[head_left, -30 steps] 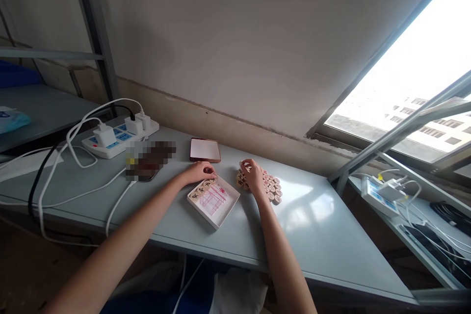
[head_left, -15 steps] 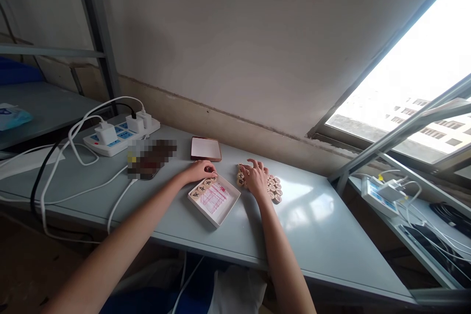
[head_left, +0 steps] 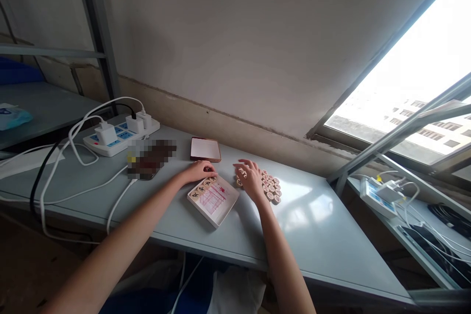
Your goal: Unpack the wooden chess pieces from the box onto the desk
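A shallow white box [head_left: 225,208] lies on the desk, with a pink line drawing on its floor. Several round wooden Chinese chess pieces [head_left: 201,189] stand in a row along its left inner side. At the box's far corner rests my left hand [head_left: 200,170], fingers curled together; what lies between them is hidden. My right hand [head_left: 251,179] is right of the box, fingers spread and bent over a group of loose chess pieces. More pieces [head_left: 271,186] with red characters are packed together just right of that hand. Behind my left hand is the reddish-brown rimmed box lid [head_left: 205,149], inside up.
A white power strip [head_left: 122,136] with plugged-in chargers and looping cables occupies the desk's left. Beside it is a blurred-out dark object [head_left: 152,158] with a white cable. The wall borders the desk's back; a metal rail [head_left: 397,125] and window are at right.
My right hand has shifted slightly left over the loose pieces, uncovering more of the red-marked ones. My left hand stays at the box corner, and the row inside looks the same.
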Demonstrator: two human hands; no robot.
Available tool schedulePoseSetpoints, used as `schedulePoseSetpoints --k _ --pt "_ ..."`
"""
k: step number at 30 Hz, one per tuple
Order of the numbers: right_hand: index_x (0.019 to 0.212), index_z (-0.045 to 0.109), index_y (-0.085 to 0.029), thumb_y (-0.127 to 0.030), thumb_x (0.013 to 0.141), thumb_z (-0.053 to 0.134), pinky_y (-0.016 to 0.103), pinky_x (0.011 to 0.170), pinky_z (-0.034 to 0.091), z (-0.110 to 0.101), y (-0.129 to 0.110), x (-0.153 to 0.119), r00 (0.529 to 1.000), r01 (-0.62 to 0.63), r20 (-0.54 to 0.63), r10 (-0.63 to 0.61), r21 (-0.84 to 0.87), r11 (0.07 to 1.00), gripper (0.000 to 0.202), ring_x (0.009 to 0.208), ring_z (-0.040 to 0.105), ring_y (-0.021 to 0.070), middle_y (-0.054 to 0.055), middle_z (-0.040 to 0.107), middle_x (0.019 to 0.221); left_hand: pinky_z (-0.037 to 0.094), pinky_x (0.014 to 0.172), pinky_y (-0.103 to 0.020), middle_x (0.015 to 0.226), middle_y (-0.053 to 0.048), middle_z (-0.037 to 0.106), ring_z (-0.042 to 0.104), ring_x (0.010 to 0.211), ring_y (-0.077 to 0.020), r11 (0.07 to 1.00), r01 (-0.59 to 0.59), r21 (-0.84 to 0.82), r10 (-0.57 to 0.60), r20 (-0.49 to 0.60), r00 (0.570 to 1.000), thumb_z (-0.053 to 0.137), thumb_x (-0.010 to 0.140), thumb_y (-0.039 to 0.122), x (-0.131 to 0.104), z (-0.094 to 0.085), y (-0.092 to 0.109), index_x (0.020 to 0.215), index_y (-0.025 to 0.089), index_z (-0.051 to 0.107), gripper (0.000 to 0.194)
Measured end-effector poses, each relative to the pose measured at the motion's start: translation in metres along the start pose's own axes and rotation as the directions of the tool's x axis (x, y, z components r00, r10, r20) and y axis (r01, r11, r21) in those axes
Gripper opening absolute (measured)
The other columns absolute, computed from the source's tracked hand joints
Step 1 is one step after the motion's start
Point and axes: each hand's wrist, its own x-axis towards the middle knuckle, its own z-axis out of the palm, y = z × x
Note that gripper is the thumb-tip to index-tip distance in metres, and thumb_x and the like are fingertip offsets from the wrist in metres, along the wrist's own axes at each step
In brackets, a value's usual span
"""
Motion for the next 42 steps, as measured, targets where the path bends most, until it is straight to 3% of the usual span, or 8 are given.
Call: schedulePoseSetpoints --k 5,9,14,20,27,31,35,42 --pt "0.109 0.059 -0.028 -0.029 0.087 0.049 0.034 0.083 0.037 0.007 -0.038 -0.005 0.945 0.265 0.169 -0.281 0.112 0.958 0.024 0.1 0.047 0.0193 0.004 0.056 0.112 0.043 0.077 -0.027 0.09 -0.007 0.066 0.058 0.087 -0.0207 0.998 -0.031 -0.058 0.033 0.04 0.999 0.044 0.08 0.038 0.004 -0.001 -0.006 0.082 0.015 0.067 0.033" --pt "0.113 0.057 -0.027 -0.027 0.087 0.051 0.035 0.08 0.036 0.01 -0.05 -0.007 0.924 0.318 0.221 -0.312 0.01 0.948 0.027 0.098 0.047 0.0208 0.006 0.055 0.112 0.042 0.081 -0.026 0.097 -0.007 0.066 0.058 0.092 -0.0206 0.997 -0.005 -0.078 0.008 0.041 0.999 0.042 0.077 0.032 0.004 -0.002 -0.005 0.084 0.015 0.068 0.032" --pt "0.108 0.057 -0.024 -0.027 0.085 0.054 0.034 0.079 0.036 0.006 -0.05 -0.007 0.931 0.31 0.211 -0.298 -0.026 0.95 0.024 0.097 0.045 0.0211 0.006 0.056 0.109 0.042 0.082 -0.027 0.096 -0.007 0.066 0.058 0.092 -0.021 0.997 -0.009 -0.071 0.014 0.071 0.997 0.047 0.074 0.033 0.002 -0.004 0.0 0.088 0.015 0.068 0.03" --pt "0.09 0.057 -0.022 -0.021 0.083 0.056 0.031 0.077 0.034 0.002 -0.052 -0.007 0.917 0.314 0.237 -0.321 0.067 0.947 0.008 0.094 0.046 0.0188 0.003 0.059 0.101 0.042 0.082 -0.03 0.094 -0.008 0.066 0.058 0.09 -0.0227 0.998 -0.029 -0.05 0.033 0.072 0.997 0.051 0.072 0.033 0.002 -0.004 -0.001 0.086 0.014 0.067 0.029" --pt "0.093 0.057 -0.024 -0.027 0.082 0.058 0.032 0.08 0.031 -0.001 -0.051 -0.008 0.938 0.249 0.217 -0.27 0.117 0.961 0.011 0.092 0.049 0.019 0.002 0.063 0.096 0.042 0.081 -0.029 0.093 -0.007 0.066 0.057 0.09 -0.0222 0.999 -0.008 -0.045 0.012 0.099 0.995 0.054 0.07 0.034 0.001 -0.006 0.001 0.085 0.016 0.068 0.027" --pt "0.094 0.057 -0.026 -0.033 0.081 0.057 0.031 0.082 0.032 -0.009 -0.04 -0.005 0.975 0.139 0.145 -0.169 0.199 0.97 0.015 0.09 0.05 0.0178 0.001 0.063 0.094 0.043 0.079 -0.028 0.092 -0.006 0.066 0.057 0.092 -0.0227 0.998 -0.018 -0.055 0.026 0.144 0.989 0.055 0.068 0.03 0.001 -0.007 0.001 0.078 0.017 0.068 0.021" --pt "0.094 0.057 -0.026 -0.034 0.083 0.053 0.031 0.081 0.033 -0.013 -0.024 -0.004 0.996 0.023 0.083 -0.038 0.173 0.985 0.015 0.089 0.05 0.0177 0.0 0.062 0.092 0.044 0.078 -0.028 0.092 -0.006 0.065 0.057 0.091 -0.0221 0.999 -0.005 -0.052 0.012 0.133 0.991 0.055 0.067 0.028 0.0 -0.006 0.0 0.074 0.018 0.067 0.017" --pt "0.09 0.059 -0.025 -0.029 0.083 0.054 0.033 0.085 0.03 -0.003 -0.01 -0.006 0.975 0.094 0.193 -0.107 0.073 0.993 0.009 0.097 0.048 0.0193 0.002 0.061 0.095 0.045 0.072 -0.026 0.089 -0.006 0.065 0.058 0.086 -0.0214 0.997 0.015 -0.07 -0.005 0.138 0.99 0.054 0.068 0.028 -0.001 -0.006 0.004 0.074 0.017 0.067 0.018"
